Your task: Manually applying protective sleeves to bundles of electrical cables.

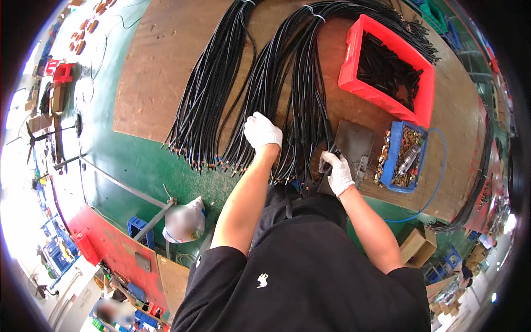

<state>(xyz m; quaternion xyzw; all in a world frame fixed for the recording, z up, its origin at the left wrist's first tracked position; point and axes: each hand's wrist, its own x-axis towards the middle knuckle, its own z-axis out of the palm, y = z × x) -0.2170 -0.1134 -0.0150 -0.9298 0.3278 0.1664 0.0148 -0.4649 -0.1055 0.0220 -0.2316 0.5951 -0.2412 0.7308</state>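
Long black cables (265,88) lie in tied bundles across the brown table, their stripped, coloured ends hanging over the near edge. My left hand (263,133), in a white glove, is on the middle bundle with its fingers curled together; what they hold is hidden. Also gloved, my right hand (338,174) is closed on a small black piece (327,166) at the table's near edge, right of the cable ends. Thicker black sleeves (301,130) show on several cables of the right bundle. A dark metal plate (353,143) lies just beyond my right hand.
A red bin (349,80) of black tubular parts stands at the far right. Nearer is a blue bin (390,157) with brass fittings and a metal tool, a blue hose (444,166) curving beside it. A person (185,221) is left of me, below the table edge.
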